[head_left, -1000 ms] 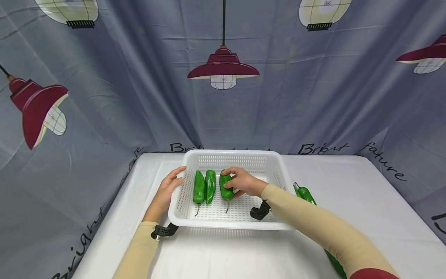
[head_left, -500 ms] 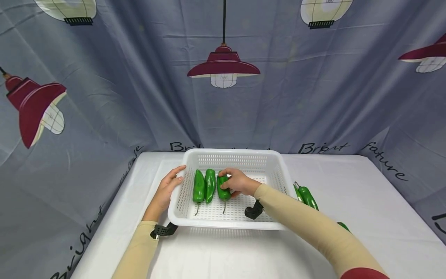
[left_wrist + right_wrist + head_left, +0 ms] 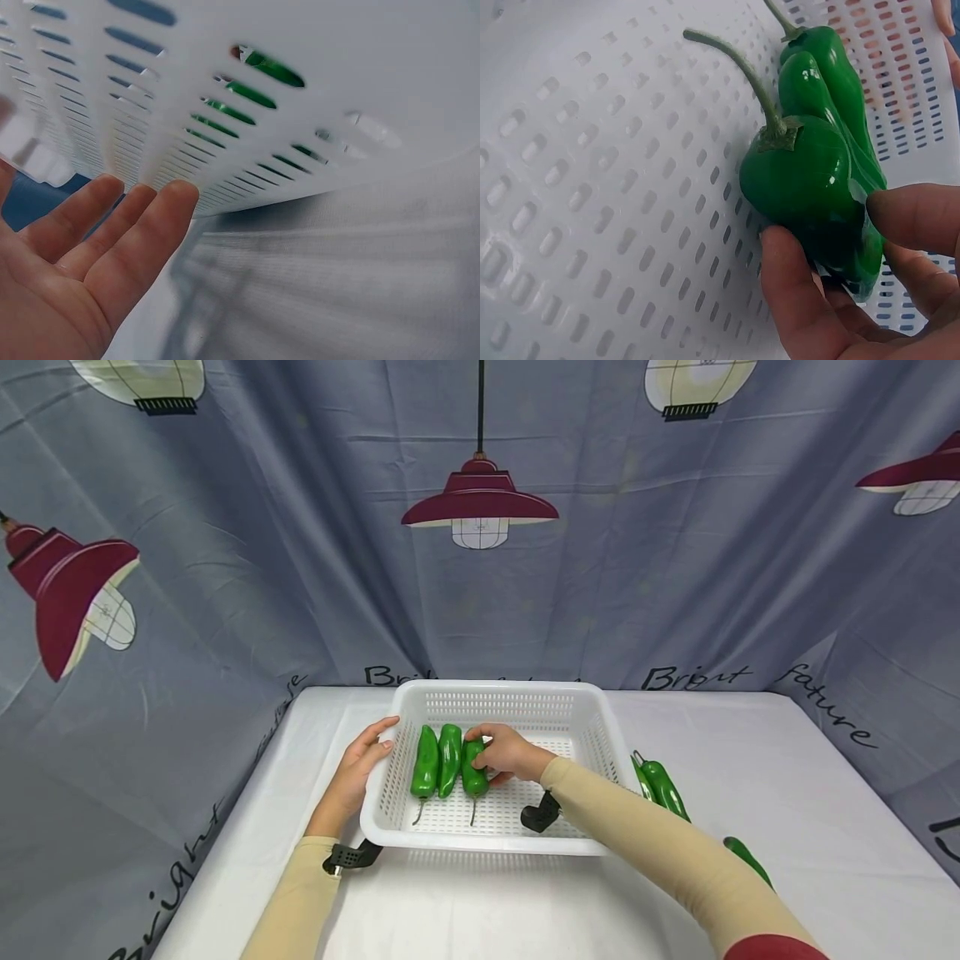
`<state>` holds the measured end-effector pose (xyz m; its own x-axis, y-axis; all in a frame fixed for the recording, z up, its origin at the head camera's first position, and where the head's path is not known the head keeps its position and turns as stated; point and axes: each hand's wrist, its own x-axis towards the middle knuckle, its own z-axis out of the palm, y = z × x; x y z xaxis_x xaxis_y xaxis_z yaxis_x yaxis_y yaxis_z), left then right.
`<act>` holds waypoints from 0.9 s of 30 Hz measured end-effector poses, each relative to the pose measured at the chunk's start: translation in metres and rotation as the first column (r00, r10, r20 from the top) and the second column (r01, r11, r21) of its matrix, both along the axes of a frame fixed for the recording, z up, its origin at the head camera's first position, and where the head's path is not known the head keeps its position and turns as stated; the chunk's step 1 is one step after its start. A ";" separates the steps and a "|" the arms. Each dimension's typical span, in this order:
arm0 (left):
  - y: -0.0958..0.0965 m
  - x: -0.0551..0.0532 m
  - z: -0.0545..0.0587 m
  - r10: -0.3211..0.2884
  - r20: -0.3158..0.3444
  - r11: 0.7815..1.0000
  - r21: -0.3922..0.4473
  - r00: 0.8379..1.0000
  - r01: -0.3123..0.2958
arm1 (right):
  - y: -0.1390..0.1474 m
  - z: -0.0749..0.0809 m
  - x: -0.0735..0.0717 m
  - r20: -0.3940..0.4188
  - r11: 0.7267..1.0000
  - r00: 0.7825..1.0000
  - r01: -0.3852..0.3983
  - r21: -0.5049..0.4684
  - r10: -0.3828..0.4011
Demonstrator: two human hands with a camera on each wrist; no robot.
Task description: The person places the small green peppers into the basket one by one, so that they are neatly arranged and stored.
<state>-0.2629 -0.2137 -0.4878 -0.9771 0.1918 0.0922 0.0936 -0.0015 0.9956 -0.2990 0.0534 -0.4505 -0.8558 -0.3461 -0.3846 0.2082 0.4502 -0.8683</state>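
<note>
Two tan sleeves (image 3: pixel 292 902) (image 3: pixel 637 827) enter from the bottom of the frame, a red band (image 3: pixel 776 947) showing on the one at lower right. Each wrist wears a black mount (image 3: pixel 352 857) (image 3: pixel 542 814). At lower right, a lone pepper (image 3: pixel 746 860) lies on the white-covered table (image 3: pixel 480 910), partly hidden by the sleeve.

Left of center, a person's left hand (image 3: pixel 358 772) rests against the side of a white slotted basket (image 3: pixel 495 841); the left wrist view shows three fingers, nearly straight, their tips at the outer wall.

Inside the basket, the right hand (image 3: pixel 513 752) pinches a green pepper (image 3: pixel 473 783) near mid-frame, thumb and fingers clamped on its sides, its stem pointing toward the bottom of the frame. Close beside it, to the left, lie a second pepper (image 3: pixel 450 760) and a third pepper (image 3: pixel 425 764), all three lengthwise in a row on the basket floor.

Right of the basket, what appear to be two more peppers (image 3: pixel 663 787) lie together, partly covered by the sleeve. Beyond, a gray-blue curtain (image 3: pixel 480 610) printed with a maroon lamp (image 3: pixel 480 506) fills the upper frame.
</note>
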 end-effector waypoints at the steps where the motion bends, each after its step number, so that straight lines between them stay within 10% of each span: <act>1: 0.000 0.000 0.000 0.000 0.001 1.000 0.001 1.000 0.000 | 0.000 0.000 0.000 0.000 1.000 1.000 0.000 0.000 0.000; 27: 0.003 0.003 0.003 0.014 0.014 1.000 0.010 1.000 -0.014 | 0.001 -0.001 -0.001 0.011 1.000 1.000 0.018 -0.001 -0.018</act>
<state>-0.2600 -0.2109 -0.4848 -0.9808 0.1776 0.0809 0.0802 -0.0107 0.9967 -0.3002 0.0544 -0.4512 -0.8575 -0.3314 -0.3936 0.2259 0.4449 -0.8666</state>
